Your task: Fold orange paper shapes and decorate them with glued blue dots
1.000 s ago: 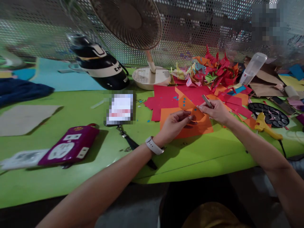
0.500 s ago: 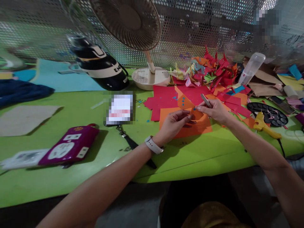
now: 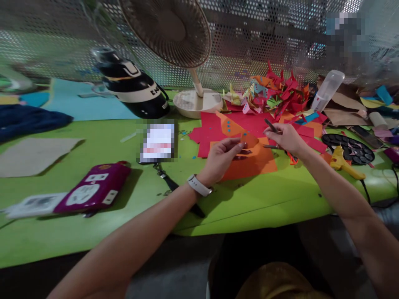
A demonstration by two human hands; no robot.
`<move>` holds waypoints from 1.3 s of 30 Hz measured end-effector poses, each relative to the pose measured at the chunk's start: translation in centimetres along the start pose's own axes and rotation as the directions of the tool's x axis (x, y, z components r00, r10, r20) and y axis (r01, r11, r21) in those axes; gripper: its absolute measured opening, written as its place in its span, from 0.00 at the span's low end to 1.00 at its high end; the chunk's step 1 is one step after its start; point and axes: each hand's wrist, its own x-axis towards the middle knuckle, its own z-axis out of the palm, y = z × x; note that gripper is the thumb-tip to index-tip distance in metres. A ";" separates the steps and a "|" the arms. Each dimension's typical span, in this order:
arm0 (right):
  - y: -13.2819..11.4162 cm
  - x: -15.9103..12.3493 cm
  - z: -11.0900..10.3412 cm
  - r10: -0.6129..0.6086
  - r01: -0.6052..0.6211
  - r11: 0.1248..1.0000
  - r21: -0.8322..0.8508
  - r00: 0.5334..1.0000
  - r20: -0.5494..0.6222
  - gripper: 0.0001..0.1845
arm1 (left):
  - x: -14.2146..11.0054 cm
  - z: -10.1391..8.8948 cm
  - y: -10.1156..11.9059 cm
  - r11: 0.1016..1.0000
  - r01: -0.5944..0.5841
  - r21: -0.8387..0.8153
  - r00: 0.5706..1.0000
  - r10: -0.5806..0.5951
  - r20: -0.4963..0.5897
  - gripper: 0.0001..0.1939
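Right of the frame's centre, dotted paper (image 3: 232,128) is pinched in the fingers of the left hand (image 3: 222,160), presumably for steadiness; a slim tool (image 3: 271,125) is clamped by those of the right hand (image 3: 289,141).

This looks to me like a craft workshop, a paper-working corner of one anyway. The bench (image 3: 149,195) has a bright green cover and backs onto a perforated metal screen (image 3: 255,45). A red sheet (image 3: 205,131) and an orange sheet (image 3: 262,160) lie under a dotted orange cut-out (image 3: 233,128), with a heap of pointed paper pieces (image 3: 280,93) behind. There's a yellow glue gun (image 3: 339,160) beside a black tray (image 3: 368,153) with round wells. The desk fan (image 3: 171,25) and big bottle (image 3: 139,93) suggest somebody's everyday spot.
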 end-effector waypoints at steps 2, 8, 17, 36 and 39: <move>0.5 0.2 0.0 -0.009 0.016 0.995 -0.101 0.997 0.075 0.05 | 0.4 -0.4 0.2 0.998 -0.056 -0.022 0.995 0.054 -0.080 0.19; 0.0 -0.9 1.6 -0.102 0.260 0.902 -0.343 0.903 0.417 0.11 | 1.8 -1.8 0.6 0.984 -0.175 -0.039 0.954 0.159 -0.255 0.16; -1.0 -2.0 2.8 -0.134 0.445 0.725 -0.525 0.839 0.527 0.15 | 2.4 -1.9 -0.2 0.990 -0.138 -0.014 0.968 0.131 -0.214 0.12; 7.7 -14.7 -16.7 0.305 -0.297 0.348 -0.889 0.933 -0.192 0.23 | 3.5 -1.3 -1.2 0.984 -0.160 -0.074 0.983 0.152 -0.101 0.14; 9.7 -15.9 -16.8 0.385 -0.307 0.329 -0.893 0.907 -0.170 0.23 | 3.6 -1.1 -1.3 0.986 -0.152 -0.064 0.985 0.145 -0.095 0.12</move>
